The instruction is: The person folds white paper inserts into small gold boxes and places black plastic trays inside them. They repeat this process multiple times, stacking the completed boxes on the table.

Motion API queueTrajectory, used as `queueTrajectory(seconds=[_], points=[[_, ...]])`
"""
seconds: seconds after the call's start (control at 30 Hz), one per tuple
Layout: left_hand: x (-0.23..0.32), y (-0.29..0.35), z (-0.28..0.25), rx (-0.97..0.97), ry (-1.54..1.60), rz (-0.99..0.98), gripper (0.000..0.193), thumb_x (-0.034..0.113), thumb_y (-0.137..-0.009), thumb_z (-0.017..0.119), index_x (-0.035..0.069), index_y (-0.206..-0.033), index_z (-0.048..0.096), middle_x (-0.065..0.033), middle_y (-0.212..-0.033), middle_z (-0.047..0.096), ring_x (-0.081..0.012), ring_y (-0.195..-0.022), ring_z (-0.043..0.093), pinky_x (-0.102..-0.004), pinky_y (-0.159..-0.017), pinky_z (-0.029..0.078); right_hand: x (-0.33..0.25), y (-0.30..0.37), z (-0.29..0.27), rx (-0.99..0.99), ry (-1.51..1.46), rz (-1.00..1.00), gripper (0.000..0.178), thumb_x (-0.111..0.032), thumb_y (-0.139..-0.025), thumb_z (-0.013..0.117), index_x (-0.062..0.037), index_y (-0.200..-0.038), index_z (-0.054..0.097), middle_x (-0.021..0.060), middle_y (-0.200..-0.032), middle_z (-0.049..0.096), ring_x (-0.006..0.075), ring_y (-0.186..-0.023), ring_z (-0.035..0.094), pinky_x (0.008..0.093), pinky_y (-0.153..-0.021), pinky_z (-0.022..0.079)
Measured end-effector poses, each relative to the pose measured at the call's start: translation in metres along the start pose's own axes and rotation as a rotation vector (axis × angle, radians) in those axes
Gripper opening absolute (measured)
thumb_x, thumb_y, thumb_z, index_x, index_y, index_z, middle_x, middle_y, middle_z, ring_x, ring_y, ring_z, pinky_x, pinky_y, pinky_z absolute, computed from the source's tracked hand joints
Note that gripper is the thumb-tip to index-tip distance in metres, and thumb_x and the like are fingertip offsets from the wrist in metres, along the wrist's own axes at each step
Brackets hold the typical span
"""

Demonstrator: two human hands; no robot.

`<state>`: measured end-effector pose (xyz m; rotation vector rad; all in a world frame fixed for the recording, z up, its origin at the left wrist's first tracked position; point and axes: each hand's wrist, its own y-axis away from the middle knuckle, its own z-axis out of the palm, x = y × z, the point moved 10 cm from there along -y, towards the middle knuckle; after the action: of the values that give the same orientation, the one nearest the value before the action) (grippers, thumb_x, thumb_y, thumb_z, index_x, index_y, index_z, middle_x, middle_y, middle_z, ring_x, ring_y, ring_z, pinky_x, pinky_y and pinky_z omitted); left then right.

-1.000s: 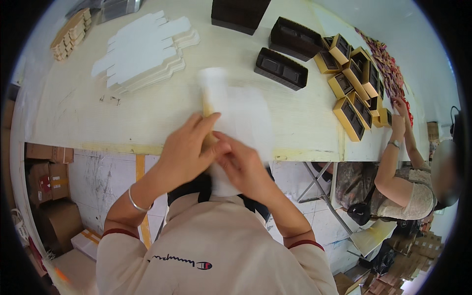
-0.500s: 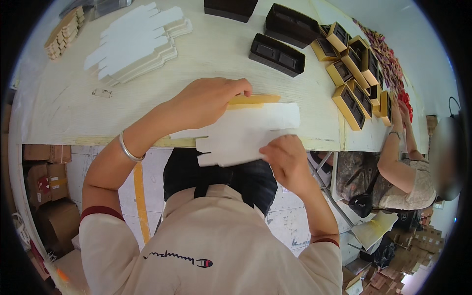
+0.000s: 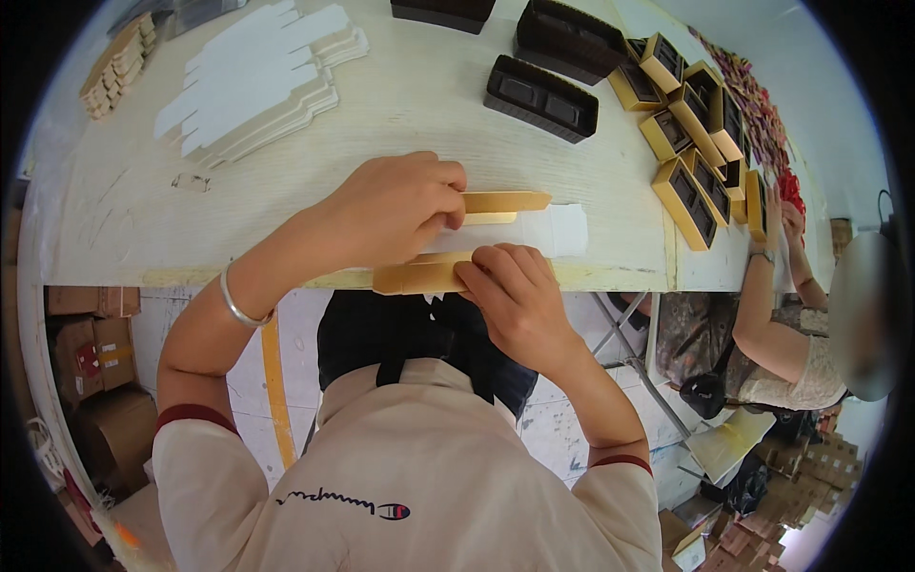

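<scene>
A box blank, white inside (image 3: 570, 229) and gold outside, lies by the table's near edge with both long sides folded up. My left hand (image 3: 405, 210) is closed, its curled fingers gripping the blank's far gold side. At the near gold side, my right hand (image 3: 519, 297) is closed too, fingers over the top edge and the side pinched near its right part. Part of the white base between the two sides is hidden by my hands. Beyond the blank, towards the right, sits a dark brown plastic tray (image 3: 541, 98).
A stack of flat white blanks (image 3: 253, 91) lies at the far left, near a pale strip bundle (image 3: 116, 67). More brown trays (image 3: 569, 40) stand at the back. Gold boxes with dark inserts (image 3: 686, 203) cluster at right, beside another person's hands (image 3: 791, 221).
The near side of the blank was flat and is now folded up, gold face showing. My right hand has moved up and left with it. My left hand has shifted slightly left.
</scene>
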<state>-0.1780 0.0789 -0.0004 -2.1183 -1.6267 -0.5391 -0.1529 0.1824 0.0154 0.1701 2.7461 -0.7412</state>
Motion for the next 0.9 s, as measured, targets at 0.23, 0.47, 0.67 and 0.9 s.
queueTrajectory(seconds=[0.23,0.47,0.67,0.9], points=[[0.029,0.022,0.001,-0.016,-0.179,0.019,0.038,0.038,-0.079,0.070,0.003,-0.094,0.067,-0.0069,-0.114,0.052,-0.0259,-0.104,0.046,-0.0397,-0.088,0.042,0.011,-0.018,0.013,-0.154,-0.019,0.104,0.018,-0.001,-0.070,0.063,-0.0022,-0.087,0.060,0.0088,-0.086,0.053,0.0257,-0.080,0.052,0.0353,-0.071,0.043],[0.018,0.026,0.000,0.063,-0.122,-0.085,0.021,0.025,-0.083,0.068,0.005,-0.080,0.070,-0.0075,-0.107,0.051,-0.0246,-0.100,0.047,-0.0372,-0.083,0.044,0.057,-0.001,-0.014,-0.151,0.029,0.225,0.017,-0.015,-0.074,0.070,-0.0038,-0.075,0.057,0.0103,-0.076,0.052,0.0283,-0.076,0.054,0.0377,-0.070,0.044],[0.016,0.015,0.009,0.077,-0.012,-0.213,0.020,0.020,-0.083,0.068,0.000,-0.081,0.066,-0.0112,-0.099,0.048,-0.0279,-0.090,0.051,-0.0369,-0.072,0.047,0.040,0.009,-0.061,0.021,0.194,0.192,0.043,-0.008,-0.073,0.070,-0.0028,-0.115,0.061,0.0167,-0.123,0.055,0.0290,-0.093,0.057,0.0374,-0.078,0.045],[0.030,0.014,0.017,-0.164,0.420,-0.284,0.025,0.015,-0.082,0.068,0.001,-0.103,0.063,-0.0146,-0.113,0.048,-0.0299,-0.087,0.057,-0.0383,-0.075,0.050,0.040,0.014,-0.020,-0.048,-0.307,0.161,0.038,-0.016,-0.072,0.076,-0.0042,-0.104,0.060,0.0126,-0.108,0.053,0.0299,-0.091,0.057,0.0381,-0.078,0.048]])
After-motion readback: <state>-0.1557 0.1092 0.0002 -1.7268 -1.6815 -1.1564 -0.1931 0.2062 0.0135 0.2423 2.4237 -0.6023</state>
